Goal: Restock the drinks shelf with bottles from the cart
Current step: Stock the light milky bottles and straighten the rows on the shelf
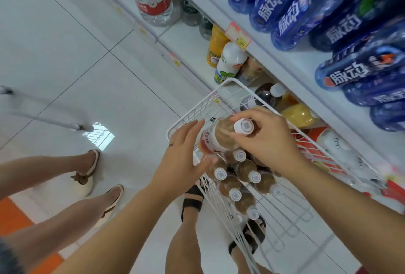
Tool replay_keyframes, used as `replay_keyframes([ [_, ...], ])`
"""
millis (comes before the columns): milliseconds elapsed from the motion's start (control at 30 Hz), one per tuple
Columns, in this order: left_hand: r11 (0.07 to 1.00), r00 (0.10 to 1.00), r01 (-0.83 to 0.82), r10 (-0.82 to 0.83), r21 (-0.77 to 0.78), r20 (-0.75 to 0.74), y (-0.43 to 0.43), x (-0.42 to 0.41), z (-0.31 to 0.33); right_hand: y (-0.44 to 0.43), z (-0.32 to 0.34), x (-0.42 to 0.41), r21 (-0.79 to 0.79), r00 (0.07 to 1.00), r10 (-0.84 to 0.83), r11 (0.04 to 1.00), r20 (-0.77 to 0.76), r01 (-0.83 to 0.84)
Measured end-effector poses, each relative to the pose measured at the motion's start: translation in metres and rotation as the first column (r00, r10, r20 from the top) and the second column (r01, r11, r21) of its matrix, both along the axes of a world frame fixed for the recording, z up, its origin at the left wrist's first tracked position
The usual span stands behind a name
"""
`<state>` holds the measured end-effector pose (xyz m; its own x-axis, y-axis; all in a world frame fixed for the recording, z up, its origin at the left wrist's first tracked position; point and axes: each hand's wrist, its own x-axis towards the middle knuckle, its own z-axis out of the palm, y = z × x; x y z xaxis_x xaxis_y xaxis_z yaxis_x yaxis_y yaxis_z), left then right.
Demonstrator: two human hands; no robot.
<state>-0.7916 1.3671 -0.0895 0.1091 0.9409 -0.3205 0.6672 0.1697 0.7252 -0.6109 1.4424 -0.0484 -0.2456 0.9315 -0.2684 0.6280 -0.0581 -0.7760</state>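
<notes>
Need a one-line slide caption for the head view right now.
Right hand grips a white-capped brown bottle near its cap above the white wire cart, left hand open beside it.

The white wire cart (pixel 215 92) is standing just beside the shelves, holding brown bottles (pixel 247 167) with white caps, packed close together. The upper shelf (pixel 302 65) is carrying a row of blue bottles (pixel 291 17). The bottom shelf (pixel 184 39) is bearing a large water jug (pixel 153 0), an orange bottle (pixel 215 46) and a white bottle (pixel 230 61).
</notes>
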Motion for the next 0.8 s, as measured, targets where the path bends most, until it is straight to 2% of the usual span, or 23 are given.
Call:
replay_keyframes([
  [100, 1.000, 0.989, 0.001, -0.003, 0.014, 0.146, 0.014, 0.012, 0.023, 0.010, 0.051, 0.000, 0.051, 0.991, 0.015, 0.999, -0.137, -0.008],
  [200, 0.993, 0.952, -0.116, 0.114, -0.011, 0.284, 0.026, 0.016, 0.043, 0.016, 0.080, -0.004, 0.008, 0.959, -0.015, 1.000, -0.285, 0.018],
  [333, 0.965, 0.917, -0.263, 0.258, -0.027, 0.303, 0.026, 0.014, 0.050, 0.033, 0.067, 0.001, -0.136, 0.905, -0.095, 0.990, -0.414, 0.042],
  [367, 0.945, 0.888, -0.322, 0.323, -0.059, 0.326, 0.024, 0.012, 0.049, 0.036, 0.051, 0.004, -0.176, 0.927, -0.126, 0.982, -0.354, 0.067],
  [400, 0.920, 0.858, -0.382, 0.388, -0.087, 0.336, 0.022, 0.009, 0.047, 0.039, 0.030, 0.008, -0.195, 0.965, -0.130, 0.977, -0.228, 0.086],
  [467, 0.873, 0.808, -0.473, 0.482, -0.115, 0.340, 0.018, -0.001, 0.042, 0.039, -0.022, 0.014, -0.253, 0.993, -0.017, 0.966, 0.121, 0.047],
  [500, 0.856, 0.791, -0.504, 0.511, -0.116, 0.335, 0.017, -0.006, 0.039, 0.035, -0.048, 0.014, -0.302, 0.958, 0.092, 0.953, 0.271, -0.006],
  [567, 0.832, 0.775, -0.544, 0.547, -0.107, 0.316, 0.012, -0.016, 0.032, 0.025, -0.093, 0.009, -0.364, 0.863, 0.254, 0.927, 0.436, -0.089],
  [600, 0.825, 0.771, -0.554, 0.558, -0.107, 0.308, 0.010, -0.020, 0.029, 0.022, -0.109, 0.004, -0.336, 0.842, 0.256, 0.937, 0.476, -0.095],
  [700, 0.814, 0.763, -0.568, 0.577, -0.123, 0.291, 0.004, -0.027, 0.025, 0.020, -0.130, -0.007, -0.133, 0.862, 0.071, 0.991, 0.502, -0.004],
  [800, 0.818, 0.771, -0.562, 0.571, -0.120, 0.281, -0.002, -0.023, 0.031, 0.017, -0.121, -0.003, -0.118, 0.909, 0.009, 0.992, 0.417, 0.044],
])
